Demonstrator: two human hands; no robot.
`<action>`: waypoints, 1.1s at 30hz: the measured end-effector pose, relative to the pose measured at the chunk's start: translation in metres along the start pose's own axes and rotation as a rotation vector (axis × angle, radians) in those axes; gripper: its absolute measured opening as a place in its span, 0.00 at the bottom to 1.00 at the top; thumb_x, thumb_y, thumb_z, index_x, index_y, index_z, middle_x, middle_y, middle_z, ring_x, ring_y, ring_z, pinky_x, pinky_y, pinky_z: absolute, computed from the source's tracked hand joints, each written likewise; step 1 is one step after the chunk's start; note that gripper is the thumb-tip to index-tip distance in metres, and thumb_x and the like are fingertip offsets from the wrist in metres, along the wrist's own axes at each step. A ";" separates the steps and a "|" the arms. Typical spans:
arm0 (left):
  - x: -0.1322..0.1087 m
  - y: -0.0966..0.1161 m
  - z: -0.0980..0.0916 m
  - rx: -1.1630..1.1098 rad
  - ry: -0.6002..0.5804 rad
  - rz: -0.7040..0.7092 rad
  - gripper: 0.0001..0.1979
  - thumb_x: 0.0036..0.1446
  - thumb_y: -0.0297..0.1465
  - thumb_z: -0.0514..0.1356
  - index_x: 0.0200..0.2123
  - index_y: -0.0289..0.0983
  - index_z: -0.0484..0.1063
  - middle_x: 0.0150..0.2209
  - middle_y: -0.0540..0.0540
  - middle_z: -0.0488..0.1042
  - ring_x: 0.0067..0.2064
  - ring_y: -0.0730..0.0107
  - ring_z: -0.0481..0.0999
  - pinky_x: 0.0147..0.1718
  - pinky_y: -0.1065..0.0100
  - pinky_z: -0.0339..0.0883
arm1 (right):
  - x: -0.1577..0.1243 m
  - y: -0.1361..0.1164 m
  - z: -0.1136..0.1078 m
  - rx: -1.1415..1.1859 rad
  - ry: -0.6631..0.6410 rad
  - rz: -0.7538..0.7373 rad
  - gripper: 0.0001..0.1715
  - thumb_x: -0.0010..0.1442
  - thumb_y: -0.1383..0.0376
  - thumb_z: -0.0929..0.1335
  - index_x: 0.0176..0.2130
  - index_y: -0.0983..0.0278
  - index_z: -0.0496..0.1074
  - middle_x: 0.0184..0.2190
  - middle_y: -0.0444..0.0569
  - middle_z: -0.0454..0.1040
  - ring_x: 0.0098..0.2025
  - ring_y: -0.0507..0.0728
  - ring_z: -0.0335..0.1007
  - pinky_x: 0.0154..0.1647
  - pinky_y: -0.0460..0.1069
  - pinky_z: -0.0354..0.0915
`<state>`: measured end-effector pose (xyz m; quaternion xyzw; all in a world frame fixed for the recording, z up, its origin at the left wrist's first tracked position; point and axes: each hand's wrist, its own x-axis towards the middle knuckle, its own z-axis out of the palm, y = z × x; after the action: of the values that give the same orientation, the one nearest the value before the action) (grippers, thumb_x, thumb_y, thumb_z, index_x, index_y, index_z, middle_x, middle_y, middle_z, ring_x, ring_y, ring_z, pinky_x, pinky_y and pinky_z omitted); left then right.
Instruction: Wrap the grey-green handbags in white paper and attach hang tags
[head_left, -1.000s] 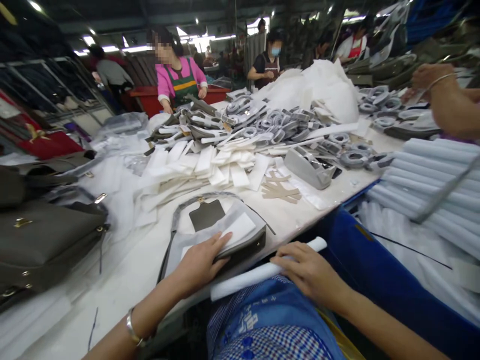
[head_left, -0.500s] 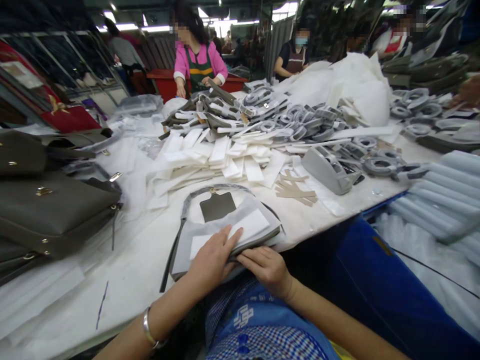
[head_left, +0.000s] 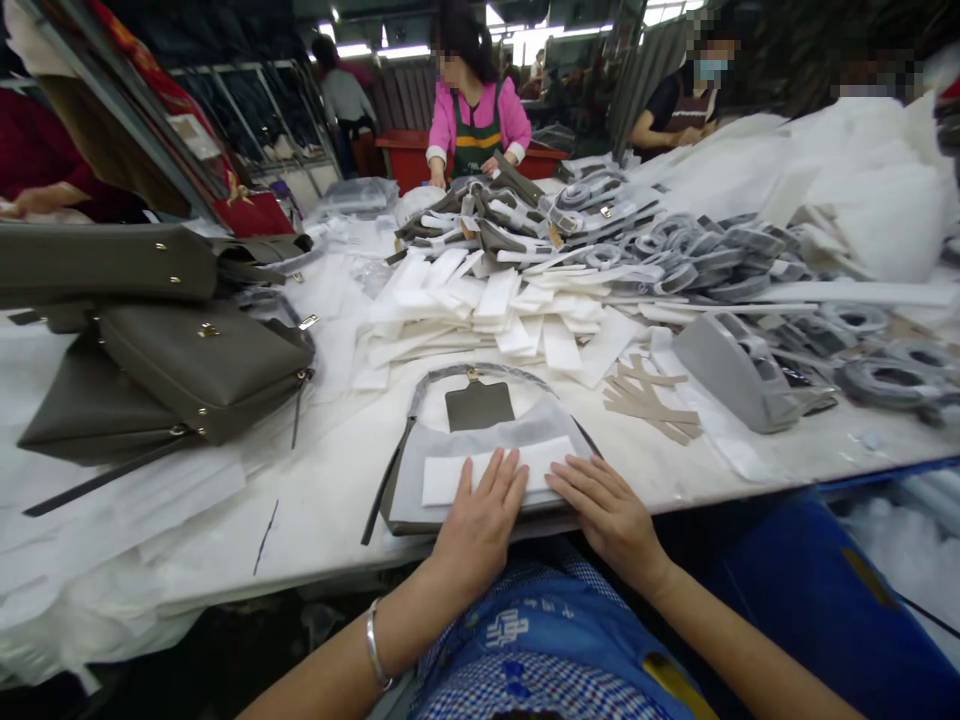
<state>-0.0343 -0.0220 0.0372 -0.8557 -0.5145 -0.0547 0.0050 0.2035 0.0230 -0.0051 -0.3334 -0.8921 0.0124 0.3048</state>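
A grey handbag [head_left: 420, 480] wrapped in thin white paper lies flat at the near edge of the white table [head_left: 315, 510], its strap looped behind and a grey tab [head_left: 478, 404] showing. A white foam strip [head_left: 450, 478] lies across its front. My left hand [head_left: 480, 520], with a silver bangle on the wrist, rests flat on the strip with fingers stretched out. Beside it my right hand [head_left: 609, 510] lies flat on the bag's right end, fingers spread. Neither hand grips anything.
Finished grey handbags [head_left: 187, 365] are stacked at the left. A pile of white foam strips [head_left: 480, 305] lies behind the bag, with tan tape pieces [head_left: 652, 395], a grey tape dispenser [head_left: 739, 375] and coiled grey straps [head_left: 675, 250] at the right. Other workers stand at the far end.
My right hand has come up from the white roll on my lap onto the bag beside my left hand. Both hands now lie flat. The view has swung left.
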 end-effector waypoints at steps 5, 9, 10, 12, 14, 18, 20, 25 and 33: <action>0.004 0.016 0.018 0.098 0.112 -0.019 0.27 0.68 0.28 0.50 0.69 0.38 0.53 0.70 0.36 0.55 0.70 0.48 0.54 0.64 0.39 0.54 | -0.003 -0.007 -0.005 0.035 0.026 0.011 0.34 0.66 0.75 0.62 0.67 0.52 0.60 0.60 0.47 0.73 0.65 0.61 0.64 0.66 0.65 0.62; -0.001 0.013 0.030 0.118 0.203 -0.013 0.33 0.66 0.22 0.50 0.70 0.47 0.49 0.70 0.40 0.55 0.70 0.52 0.56 0.64 0.43 0.57 | -0.019 -0.014 -0.015 0.127 0.205 0.310 0.31 0.66 0.68 0.66 0.65 0.52 0.63 0.60 0.50 0.71 0.63 0.64 0.67 0.63 0.66 0.66; -0.001 0.011 0.032 0.116 0.217 -0.013 0.33 0.65 0.21 0.50 0.71 0.47 0.49 0.70 0.41 0.56 0.70 0.53 0.56 0.64 0.44 0.57 | -0.025 -0.015 -0.015 0.174 0.241 0.453 0.30 0.66 0.65 0.66 0.66 0.53 0.62 0.61 0.52 0.71 0.61 0.65 0.69 0.60 0.65 0.70; -0.002 0.011 0.033 0.116 0.237 -0.009 0.34 0.64 0.19 0.50 0.70 0.47 0.50 0.69 0.40 0.57 0.69 0.52 0.57 0.64 0.44 0.58 | -0.035 -0.016 -0.014 0.321 0.208 0.696 0.32 0.67 0.59 0.65 0.67 0.54 0.59 0.60 0.53 0.72 0.57 0.65 0.74 0.54 0.61 0.75; -0.002 0.011 0.033 0.116 0.249 -0.005 0.34 0.64 0.19 0.50 0.70 0.47 0.51 0.69 0.40 0.57 0.69 0.52 0.57 0.63 0.44 0.58 | -0.039 -0.013 -0.012 0.468 0.103 0.817 0.34 0.67 0.54 0.65 0.68 0.56 0.57 0.57 0.51 0.75 0.54 0.64 0.76 0.51 0.59 0.76; -0.001 0.012 0.033 0.111 0.247 -0.009 0.34 0.64 0.19 0.49 0.70 0.47 0.50 0.70 0.40 0.56 0.70 0.53 0.56 0.64 0.44 0.58 | -0.027 -0.005 -0.008 0.478 -0.032 0.881 0.42 0.63 0.45 0.65 0.68 0.61 0.59 0.57 0.54 0.74 0.58 0.66 0.72 0.55 0.61 0.73; -0.001 0.012 0.033 0.113 0.246 -0.008 0.34 0.64 0.20 0.49 0.70 0.46 0.50 0.70 0.39 0.56 0.70 0.52 0.56 0.64 0.43 0.57 | -0.021 0.001 -0.009 0.410 -0.077 0.883 0.44 0.62 0.43 0.65 0.68 0.63 0.58 0.59 0.56 0.72 0.59 0.67 0.70 0.55 0.62 0.72; -0.001 0.011 0.034 0.132 0.258 -0.001 0.33 0.65 0.21 0.50 0.70 0.46 0.50 0.69 0.39 0.57 0.69 0.51 0.57 0.63 0.44 0.58 | 0.002 0.019 -0.037 0.171 -0.176 0.667 0.37 0.62 0.45 0.67 0.63 0.60 0.66 0.53 0.57 0.77 0.51 0.68 0.77 0.47 0.60 0.76; -0.001 0.012 0.037 0.110 0.270 -0.026 0.30 0.68 0.26 0.50 0.70 0.48 0.51 0.69 0.40 0.58 0.68 0.52 0.59 0.62 0.45 0.60 | 0.142 0.021 -0.031 0.224 -0.148 0.118 0.14 0.67 0.66 0.64 0.48 0.60 0.77 0.45 0.51 0.81 0.48 0.60 0.77 0.52 0.55 0.72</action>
<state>-0.0207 -0.0266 0.0005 -0.8322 -0.5225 -0.1414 0.1203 0.1487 0.1190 0.0911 -0.3474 -0.8840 0.1543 0.2721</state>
